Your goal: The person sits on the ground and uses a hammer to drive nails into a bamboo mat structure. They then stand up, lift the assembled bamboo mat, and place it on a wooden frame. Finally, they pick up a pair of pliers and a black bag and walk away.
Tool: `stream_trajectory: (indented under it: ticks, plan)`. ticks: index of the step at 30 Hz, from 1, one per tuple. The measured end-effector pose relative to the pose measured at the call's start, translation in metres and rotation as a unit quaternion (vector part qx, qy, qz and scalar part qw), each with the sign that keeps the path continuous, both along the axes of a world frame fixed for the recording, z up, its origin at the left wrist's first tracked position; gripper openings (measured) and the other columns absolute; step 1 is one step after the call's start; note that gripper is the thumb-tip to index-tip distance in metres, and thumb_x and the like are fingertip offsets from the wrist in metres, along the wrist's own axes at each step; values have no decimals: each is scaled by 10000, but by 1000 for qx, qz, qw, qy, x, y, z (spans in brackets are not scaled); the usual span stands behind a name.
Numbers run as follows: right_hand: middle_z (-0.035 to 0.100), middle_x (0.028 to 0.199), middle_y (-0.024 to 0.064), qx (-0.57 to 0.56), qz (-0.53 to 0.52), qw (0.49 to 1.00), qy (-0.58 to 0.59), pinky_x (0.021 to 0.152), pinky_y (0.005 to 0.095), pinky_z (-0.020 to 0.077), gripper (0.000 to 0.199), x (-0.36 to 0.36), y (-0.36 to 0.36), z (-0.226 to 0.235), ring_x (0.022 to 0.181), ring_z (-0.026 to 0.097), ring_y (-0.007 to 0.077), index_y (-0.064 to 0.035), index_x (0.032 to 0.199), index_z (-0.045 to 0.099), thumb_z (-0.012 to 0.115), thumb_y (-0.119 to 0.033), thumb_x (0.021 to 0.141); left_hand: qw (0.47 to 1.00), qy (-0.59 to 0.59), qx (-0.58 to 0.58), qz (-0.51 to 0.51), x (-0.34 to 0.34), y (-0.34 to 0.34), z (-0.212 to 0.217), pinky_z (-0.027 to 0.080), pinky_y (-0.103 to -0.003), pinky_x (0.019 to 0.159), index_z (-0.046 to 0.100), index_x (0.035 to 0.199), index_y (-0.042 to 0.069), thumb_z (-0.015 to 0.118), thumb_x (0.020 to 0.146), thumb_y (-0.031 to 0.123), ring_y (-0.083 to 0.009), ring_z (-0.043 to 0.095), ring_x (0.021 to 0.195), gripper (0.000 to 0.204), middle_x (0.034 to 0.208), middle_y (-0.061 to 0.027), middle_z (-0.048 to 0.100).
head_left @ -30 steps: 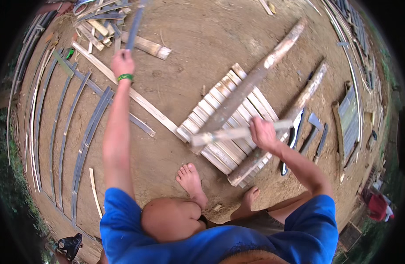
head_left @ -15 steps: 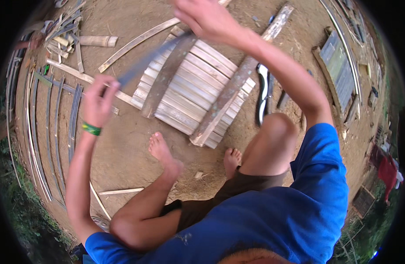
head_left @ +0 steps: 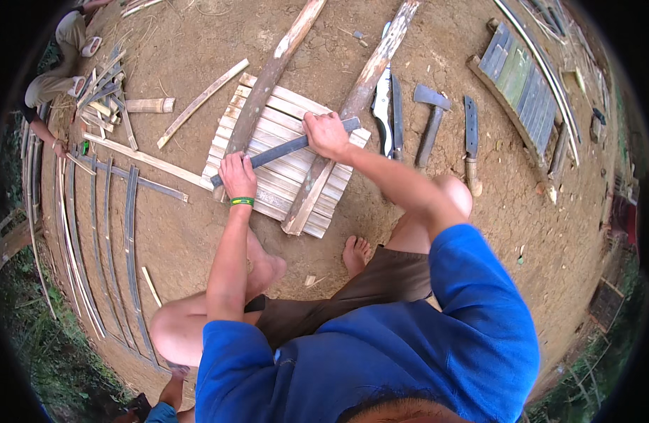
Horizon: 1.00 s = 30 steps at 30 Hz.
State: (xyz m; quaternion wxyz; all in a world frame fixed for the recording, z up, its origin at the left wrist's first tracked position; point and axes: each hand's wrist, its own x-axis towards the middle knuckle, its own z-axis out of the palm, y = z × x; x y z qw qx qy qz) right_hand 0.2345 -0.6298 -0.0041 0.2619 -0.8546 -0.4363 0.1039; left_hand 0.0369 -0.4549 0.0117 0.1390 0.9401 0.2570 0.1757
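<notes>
Both my hands grip a dark grey bamboo strip (head_left: 280, 150) that slants across two bark-covered poles, the left pole (head_left: 257, 106) and the right pole (head_left: 370, 74). My left hand (head_left: 237, 178) closes over its left end, by the left pole. Farther right, my right hand (head_left: 327, 135) wraps round it near its other end, beside the right pole. Beneath the poles lies a panel of pale split-bamboo slats (head_left: 285, 120) set side by side on the ground.
Right of the panel lie a long saw (head_left: 383, 116), a sheathed-looking dark blade (head_left: 397, 116), a hatchet (head_left: 430, 127) and a machete (head_left: 471, 134). A finished slatted panel (head_left: 518, 92) rests farther right. Long bamboo strips (head_left: 130, 233) lie left. A co-worker's hand (head_left: 59, 148) shows upper left.
The strip has come down from a raised, blurred position onto the poles. My left hand moved right, my right hand moved nearer, and both are now closer together.
</notes>
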Motion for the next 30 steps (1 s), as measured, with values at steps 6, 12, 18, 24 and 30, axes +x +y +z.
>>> stream_trajectory:
  ticks: [6,12,18,24,30]
  plan:
    - [658,647,179,-58,-95,994,15,760,517,480,217,-11,18,-10,641,663,380,-57,909,555,419,-219,957,998,-7,39,56,7,-8,-18,348,-480,965,598,999,76,589,897,199,-318,538,966,160,956,-103,599]
    - [667,672,207,-84,-116,990,4,695,512,515,282,-7,22,-7,651,675,381,-57,916,575,432,-291,978,998,-15,-22,59,25,-22,-14,334,-463,995,571,985,83,556,930,199,-300,567,972,129,923,-110,626]
    - [668,677,204,-66,-131,989,-5,728,502,508,282,-12,22,-4,648,668,388,-58,917,582,441,-295,977,996,-27,-70,51,28,-16,-4,367,-436,897,568,954,83,558,934,180,-314,559,912,99,875,-114,628]
    - [666,674,201,-55,-118,991,-11,700,503,514,285,-13,22,-3,642,666,387,-64,892,605,470,-305,963,996,-21,-73,56,29,-16,-9,377,-448,896,567,949,101,575,917,197,-312,568,924,101,886,-109,637]
    - [670,694,210,-78,-103,992,3,655,524,529,279,-4,20,-1,659,670,396,-59,880,616,482,-294,945,996,14,-63,60,34,-15,-13,386,-445,871,585,964,110,572,928,224,-315,577,912,120,879,-108,641]
